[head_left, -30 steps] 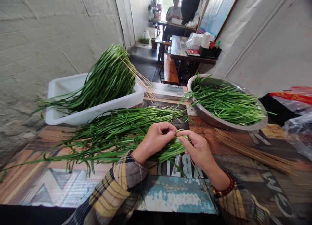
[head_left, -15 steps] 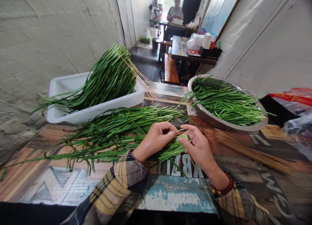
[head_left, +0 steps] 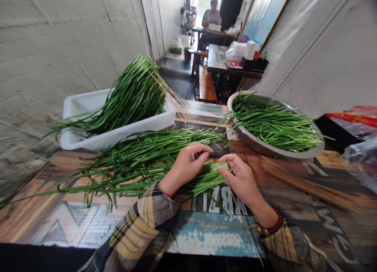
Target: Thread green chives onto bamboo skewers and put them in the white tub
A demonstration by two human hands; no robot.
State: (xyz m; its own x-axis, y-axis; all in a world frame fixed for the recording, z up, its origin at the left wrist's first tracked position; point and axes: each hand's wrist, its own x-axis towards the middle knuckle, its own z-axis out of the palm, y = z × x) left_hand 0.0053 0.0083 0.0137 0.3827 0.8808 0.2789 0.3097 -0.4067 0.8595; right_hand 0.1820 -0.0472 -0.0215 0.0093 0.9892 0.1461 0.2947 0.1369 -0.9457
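In the middle of the table, my right hand (head_left: 239,178) is closed on a thin bamboo skewer (head_left: 246,225). Its lower end slants toward the table's front edge, and its tip shows just above my fingers. Pale stalk ends of garlic chives (head_left: 210,173) lie in a row against these fingers, seemingly threaded on the skewer. Over these stalks hovers my left hand (head_left: 190,165), fingers curved, thumb and forefinger slightly apart, nothing visible between them. A loose pile of chives (head_left: 141,154) spreads behind and left of it.
A white plastic tub (head_left: 70,140) at left holds a big skewered chive bundle (head_left: 135,91). A steel bowl (head_left: 250,146) of chives stands at right, with spare skewers (head_left: 306,185) before it. Plastic bags (head_left: 362,154) lie far right. Another person (head_left: 212,18) sits at a far table.
My left hand has drawn slightly back from my right hand. The stalk end that was raised between my fingertips no longer shows there. My right hand keeps its hold on the skewer.
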